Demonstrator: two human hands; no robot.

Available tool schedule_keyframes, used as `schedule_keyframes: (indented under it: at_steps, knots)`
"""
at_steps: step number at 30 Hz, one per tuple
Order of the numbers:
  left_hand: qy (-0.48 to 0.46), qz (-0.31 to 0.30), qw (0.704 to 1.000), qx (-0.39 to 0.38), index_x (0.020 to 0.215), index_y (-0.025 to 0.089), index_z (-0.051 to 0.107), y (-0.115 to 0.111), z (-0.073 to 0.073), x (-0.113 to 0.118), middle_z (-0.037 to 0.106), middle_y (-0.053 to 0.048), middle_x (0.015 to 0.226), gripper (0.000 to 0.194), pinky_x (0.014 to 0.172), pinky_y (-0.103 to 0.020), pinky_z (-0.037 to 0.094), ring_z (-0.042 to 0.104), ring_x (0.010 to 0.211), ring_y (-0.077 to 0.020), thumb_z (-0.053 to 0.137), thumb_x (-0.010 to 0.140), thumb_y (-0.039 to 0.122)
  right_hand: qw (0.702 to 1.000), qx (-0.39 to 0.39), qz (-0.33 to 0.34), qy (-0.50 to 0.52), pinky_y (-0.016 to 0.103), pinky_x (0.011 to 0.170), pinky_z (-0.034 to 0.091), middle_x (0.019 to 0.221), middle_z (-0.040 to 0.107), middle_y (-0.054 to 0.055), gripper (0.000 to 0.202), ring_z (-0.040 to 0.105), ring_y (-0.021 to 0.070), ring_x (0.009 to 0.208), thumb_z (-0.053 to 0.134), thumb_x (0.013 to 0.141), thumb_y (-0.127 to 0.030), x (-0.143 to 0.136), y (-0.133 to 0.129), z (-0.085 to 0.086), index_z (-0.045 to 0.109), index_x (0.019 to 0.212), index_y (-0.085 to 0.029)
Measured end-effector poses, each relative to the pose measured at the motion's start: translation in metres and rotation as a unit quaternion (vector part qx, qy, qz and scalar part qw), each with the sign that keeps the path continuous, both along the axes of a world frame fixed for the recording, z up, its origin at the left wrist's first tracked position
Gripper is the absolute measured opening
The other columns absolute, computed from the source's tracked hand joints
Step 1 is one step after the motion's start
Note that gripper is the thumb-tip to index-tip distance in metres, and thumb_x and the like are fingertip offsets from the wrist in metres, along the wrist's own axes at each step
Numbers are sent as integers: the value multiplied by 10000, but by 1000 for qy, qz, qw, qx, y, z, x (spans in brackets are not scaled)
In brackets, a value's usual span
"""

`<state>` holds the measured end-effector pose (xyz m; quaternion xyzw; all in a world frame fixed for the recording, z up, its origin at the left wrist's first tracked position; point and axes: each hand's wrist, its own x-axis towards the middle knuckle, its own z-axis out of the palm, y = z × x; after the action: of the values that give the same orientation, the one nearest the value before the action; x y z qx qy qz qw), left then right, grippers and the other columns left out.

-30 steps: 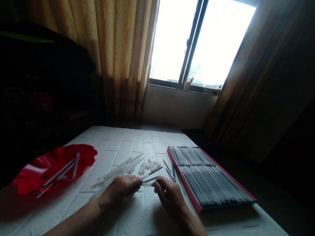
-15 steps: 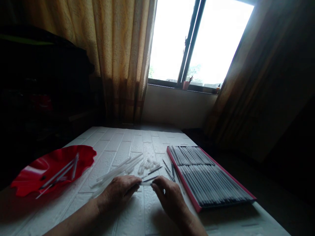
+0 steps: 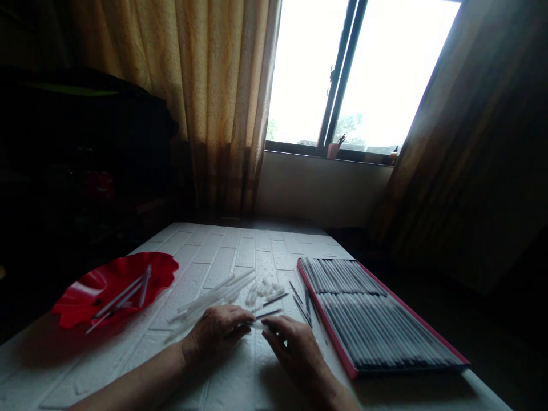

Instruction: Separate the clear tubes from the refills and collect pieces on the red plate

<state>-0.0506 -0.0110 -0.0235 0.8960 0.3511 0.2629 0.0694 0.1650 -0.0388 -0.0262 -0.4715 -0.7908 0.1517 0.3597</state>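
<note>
Translucent tube point(image 3: 258, 325) in the head view, pinched at both ends, and less of it shows now: the fingertips have closed in on each other! Left hand point(image 3: 222, 326) clamps 1 end, right hand point(image 3: 293, 338) the other, the 2 hands nearly together over the white table point(image 3: 231, 371). Short clear pieces point(image 3: 264, 290) lie just beyond, red bowl point(image 3: 115, 274) off left, red-edged box point(image 3: 351, 371) to the right. Dark red item point(image 3: 99, 184) at back left, its markings too dim to read.
</note>
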Motion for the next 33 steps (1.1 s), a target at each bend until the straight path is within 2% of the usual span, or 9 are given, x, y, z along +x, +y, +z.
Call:
schedule_keyframes:
  at_steps: [3,6,11,16,20,23,28,31,33]
  knots:
    - [24,-2,1000,6,1079,222,619,-2,5,1,718,-67,1006,251,807,-317,522,670,916,-222,580,836,274,1000,4,-23,-21,235,648,443,807,724,55,201,654,172,702,512,844,-254,7,2,2,705,879,-205]
    - [38,10,999,11,1084,205,607,2,18,1,692,-82,1023,265,820,-328,504,649,931,-227,567,842,307,997,0,-64,-33,228,579,403,713,689,35,211,611,154,617,480,845,-245,15,1,8,677,784,-201]
    - [102,126,986,-32,898,231,662,25,39,14,686,-30,889,171,762,-278,469,640,849,-189,495,879,259,995,-11,-97,-36,228,544,364,650,663,12,156,582,151,583,513,773,-198,19,-1,14,638,682,-208]
    - [120,190,973,-58,791,221,699,43,37,41,702,-61,853,169,733,-323,471,662,831,-247,592,798,351,996,-35,-80,-22,253,647,433,775,732,41,207,658,190,710,528,741,-170,19,-1,11,720,800,-221]
    - [108,226,965,-77,733,192,697,47,33,52,701,-101,856,115,756,-374,463,659,853,-295,624,736,280,997,-31,-77,-8,259,678,444,794,737,41,208,672,194,739,562,767,-221,19,-1,7,752,848,-244]
    - [72,235,964,-98,713,215,686,47,34,49,693,-72,830,84,760,-357,455,653,851,-271,613,735,251,996,-29,-80,-31,242,610,414,726,720,35,161,649,175,656,593,782,-287,18,-2,8,745,778,-237]
    - [-57,204,967,-143,822,223,657,47,32,32,658,-26,884,127,741,-297,455,635,810,-190,560,788,299,993,-28,-79,-88,229,535,341,645,695,27,151,624,164,591,578,796,-263,18,-3,7,674,689,-219]
    - [-158,183,949,-200,934,185,595,49,22,19,656,-48,902,288,555,-240,458,637,687,-151,460,844,423,993,-26,-89,-77,230,524,325,624,687,26,163,627,167,582,514,841,-249,17,-1,2,624,726,-219]
    - [-217,173,930,-242,1012,167,557,49,14,11,653,-64,891,441,410,-195,384,622,590,-130,408,841,545,995,-41,-77,-39,227,527,333,587,671,12,174,625,161,560,457,872,-246,16,0,1,600,776,-218]
